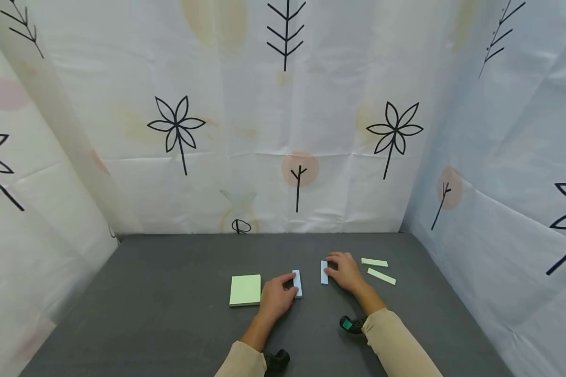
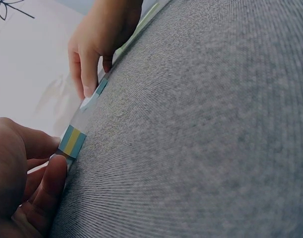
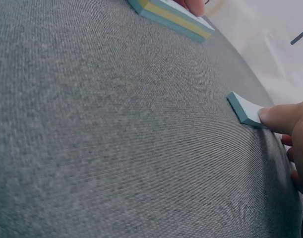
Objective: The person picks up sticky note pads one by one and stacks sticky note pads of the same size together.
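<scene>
My left hand (image 1: 275,298) pinches a narrow light-blue sticky-note pad (image 1: 298,283) by its left side, forefinger near the far end and thumb near the close end. Its edge shows a yellow layer (image 2: 72,142) between two blue ones in the left wrist view. To the right, my right hand (image 1: 345,272) holds a second narrow blue pad (image 1: 324,275), thinner, with plain blue edges. The thumb (image 3: 277,118) lies on its top near one side in the right wrist view. Both pads stand roughly parallel, a gap between them.
A square pale-green sticky-note pad (image 1: 245,290) sits just left of my left hand. Two pale-green strips (image 1: 374,262) (image 1: 381,276) lie right of my right hand. The grey table (image 1: 179,324) ends at a patterned white curtain (image 1: 236,183). Dark wrist devices (image 1: 276,361) sit at both cuffs.
</scene>
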A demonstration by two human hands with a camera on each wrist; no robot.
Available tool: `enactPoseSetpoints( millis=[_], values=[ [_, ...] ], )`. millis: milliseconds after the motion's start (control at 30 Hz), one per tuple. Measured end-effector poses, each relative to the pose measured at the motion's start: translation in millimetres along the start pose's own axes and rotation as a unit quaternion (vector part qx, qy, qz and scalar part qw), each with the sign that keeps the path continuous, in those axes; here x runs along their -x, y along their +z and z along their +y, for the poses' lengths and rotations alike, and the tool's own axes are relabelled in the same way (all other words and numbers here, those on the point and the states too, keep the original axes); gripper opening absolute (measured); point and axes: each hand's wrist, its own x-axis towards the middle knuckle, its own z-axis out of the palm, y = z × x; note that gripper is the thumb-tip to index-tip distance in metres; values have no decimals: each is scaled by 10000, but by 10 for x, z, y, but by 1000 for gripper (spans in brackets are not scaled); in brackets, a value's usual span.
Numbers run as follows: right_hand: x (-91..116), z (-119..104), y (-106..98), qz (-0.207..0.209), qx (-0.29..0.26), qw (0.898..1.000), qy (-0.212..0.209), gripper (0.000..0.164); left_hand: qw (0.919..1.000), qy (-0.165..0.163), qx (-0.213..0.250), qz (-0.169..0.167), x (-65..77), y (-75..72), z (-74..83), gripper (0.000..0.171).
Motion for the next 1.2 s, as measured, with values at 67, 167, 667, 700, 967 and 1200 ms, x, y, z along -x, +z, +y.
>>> enactPoseSetpoints(
  millis=[67, 167, 667, 700, 967, 1200],
  values=[
    [14, -18, -2, 68, -116, 9998, 113, 27, 10000, -22, -14, -6, 4, 0, 6, 34],
    [32, -65, 7, 226, -259, 9988, 353, 24, 10000, -26, -30, -26, 7, -1, 9, 35],
    [40, -321, 100, 753, -2022, 9702, 1101, 19, 9996, 67, -247, 102, 4, 13, -2, 33],
    [41, -332, 103, 739, -2183, 9656, 1206, 19, 9996, 74, -245, 110, 7, 12, 1, 33],
    [51, -466, 116, 477, -3547, 9120, 2004, 23, 9995, 51, -293, 142, 9, 15, 10, 32],
    [35, -570, 169, 270, -3798, 9009, 2083, 26, 9994, 57, -314, 148, -2, 17, 22, 32]
  ],
)
